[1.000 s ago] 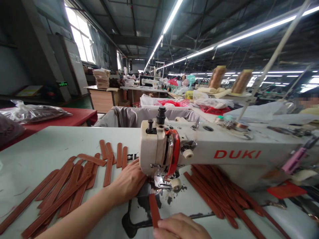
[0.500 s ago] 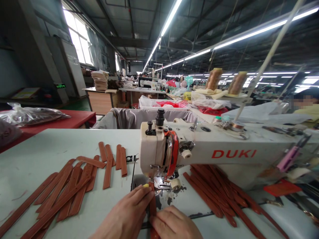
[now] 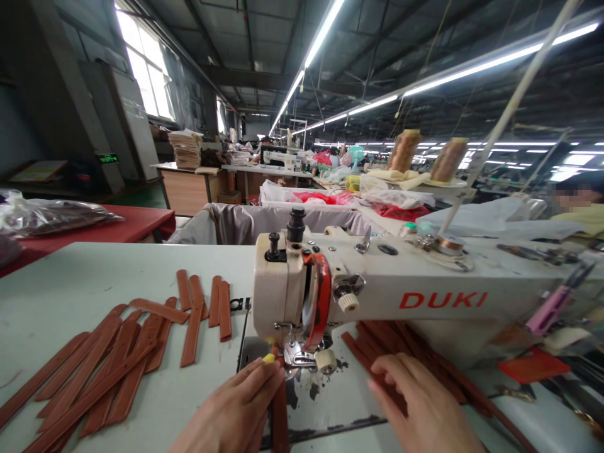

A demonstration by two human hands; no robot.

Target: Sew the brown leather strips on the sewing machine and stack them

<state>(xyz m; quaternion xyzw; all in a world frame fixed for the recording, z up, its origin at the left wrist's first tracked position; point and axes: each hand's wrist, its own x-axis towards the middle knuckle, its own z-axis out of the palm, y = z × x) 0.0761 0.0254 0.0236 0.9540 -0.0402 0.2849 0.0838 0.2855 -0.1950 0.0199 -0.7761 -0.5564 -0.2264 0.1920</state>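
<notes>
Step, seemingly: feeding brown strip (image 3: pixel 280 415) at sewing machine (image 3: pixel 278 292), near centre. Left hand (image 3: pixel 243 402): fingers pressed together, holding strip. Right hand (image 3: pixel 419 402): thumb, fingers parted at right pile (image 3: pixel 396 336). Next calls for straight alignment.

Bare hands either side of a presser foot (image 3: pixel 299 357)
The left hand (image 3: pixel 240 399), left of the presser foot, has a small bright-yellow patch (image 3: pixel 268 358) at one fingertip, its material unclear; the right hand (image 3: pixel 418 399), right of it, looks plainly bare.

Red letters (image 3: pixel 443 300) on the sewing machine (image 3: pixel 372 302) read "DUKI"; partly hidden black lettering (image 3: pixel 239 304) on the table (image 3: pixel 132 267) shows "a".
</notes>
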